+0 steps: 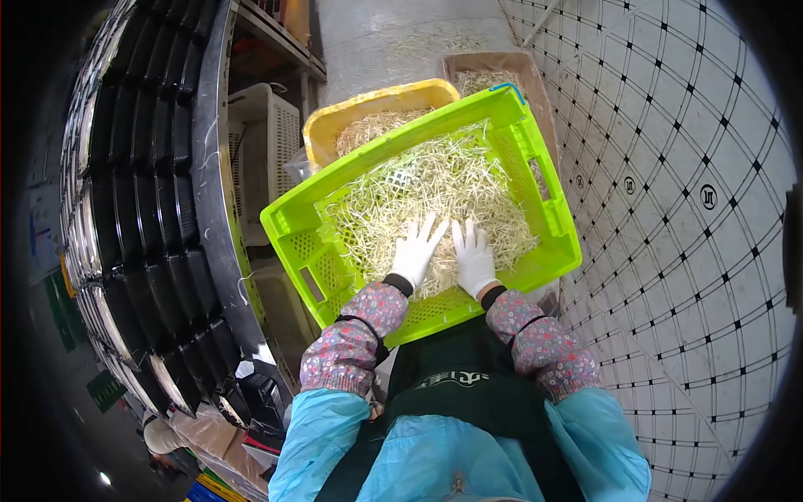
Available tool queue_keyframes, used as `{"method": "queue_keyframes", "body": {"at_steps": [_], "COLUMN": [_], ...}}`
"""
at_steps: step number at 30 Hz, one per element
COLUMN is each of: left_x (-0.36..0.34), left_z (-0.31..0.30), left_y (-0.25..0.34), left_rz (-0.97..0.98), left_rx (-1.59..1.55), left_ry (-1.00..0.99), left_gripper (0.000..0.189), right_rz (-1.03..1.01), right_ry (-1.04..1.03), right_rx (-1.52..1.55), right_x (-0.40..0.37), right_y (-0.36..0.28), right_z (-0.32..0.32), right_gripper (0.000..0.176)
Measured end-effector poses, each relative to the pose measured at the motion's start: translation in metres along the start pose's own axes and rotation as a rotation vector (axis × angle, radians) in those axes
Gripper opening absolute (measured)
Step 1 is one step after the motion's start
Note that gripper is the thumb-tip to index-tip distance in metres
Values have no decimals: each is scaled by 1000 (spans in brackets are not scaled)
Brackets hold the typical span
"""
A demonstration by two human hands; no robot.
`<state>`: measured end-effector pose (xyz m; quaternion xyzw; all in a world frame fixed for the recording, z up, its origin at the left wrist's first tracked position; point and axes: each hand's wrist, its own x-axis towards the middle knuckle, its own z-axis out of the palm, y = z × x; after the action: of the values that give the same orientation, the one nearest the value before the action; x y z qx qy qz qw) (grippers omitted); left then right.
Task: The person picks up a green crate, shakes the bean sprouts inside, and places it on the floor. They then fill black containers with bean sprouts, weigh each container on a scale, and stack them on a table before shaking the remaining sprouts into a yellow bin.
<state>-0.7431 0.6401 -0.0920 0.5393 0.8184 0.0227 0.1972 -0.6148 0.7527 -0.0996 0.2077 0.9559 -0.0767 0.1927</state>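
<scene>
A bright green plastic crate [293, 243] with slotted sides stands in front of my body, slightly turned. Pale bean sprouts [435, 180] lie in a loose layer over much of its bottom. My left hand [416, 255], in a white glove, rests on the sprouts near the crate's near side, fingers spread. Just beside it, my right hand [475, 255], gloved the same way, lies on the sprouts with its fingers stretched forward. The two hands are close together, and neither grips anything I can see. Some fingertips are partly among the sprouts.
Behind the crate stand a yellow tub [322, 125] and a brown bin [539, 84], both with sprouts inside. Stacked black trays [150, 192] fill a metal table [219, 167] at left. A white basket [251, 117] sits beneath it. A patterned wall [669, 234] is on the right.
</scene>
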Motion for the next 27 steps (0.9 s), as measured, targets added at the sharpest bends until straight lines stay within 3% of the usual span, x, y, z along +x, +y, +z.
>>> {"method": "queue_keyframes", "body": {"at_steps": [1,2,3,4,5,6,7,8,10,11,13,14,17,18,19,21,23,25,27], "left_x": [2,1,-2,-7,-12,-16,-21,-28,-43,-45,-48,-48,-35,-37,-41,-58,-67,-62,-45], "left_z": [9,17,26,30,35,22,20,16,6,1,-8,-10,-11,-9,-7,-4,31,55,73], "left_y": [-2,-6,-11,-17,-21,-19,-23,-29,-40,-38,-33,-24,4,5,4,5,-4,2,8], "left_rz": [-24,-22,-19,-12,-6,-45,-47,-24,31,30,162,143,151,79,78,-266,-332,-451,-521], "left_rx": [-69,-257,-253,-313,-372,-399,-397,-404,-374,-374,-343,-346,-267,-351,-349,-713,-783,-1344,-1530], "left_ry": [4,137,136,151,167,186,187,202,216,218,235,117,223,179,179,314,320,316,246], "left_gripper": [87,75,75,64,53,35,35,33,35,35,37,48,62,71,71,73,71,64,61], "right_rz": [4,7,8,16,14,-26,-65,-67,112,110,150,169,50,35,32,40,60,45,43], "right_ry": [-1,-118,-234,-274,-272,-136,0,1,76,76,149,35,-20,-196,-195,-124,-113,-22,-94], "right_rx": [2,223,444,424,427,511,591,592,899,898,897,954,831,806,808,657,732,699,696], "right_x": [1,6,12,15,13,12,10,7,8,11,16,21,35,39,43,46,50,56,49], "right_y": [5,12,18,26,35,47,56,69,90,97,103,95,61,59,61,66,64,50,22], "right_z": [-1,-3,-8,-12,-7,2,0,-3,-45,-49,-58,-58,-21,-20,-21,-22,-23,-18,-24], "right_gripper": [93,89,85,73,73,64,56,56,42,42,45,59,71,93,93,106,111,114,117]}}
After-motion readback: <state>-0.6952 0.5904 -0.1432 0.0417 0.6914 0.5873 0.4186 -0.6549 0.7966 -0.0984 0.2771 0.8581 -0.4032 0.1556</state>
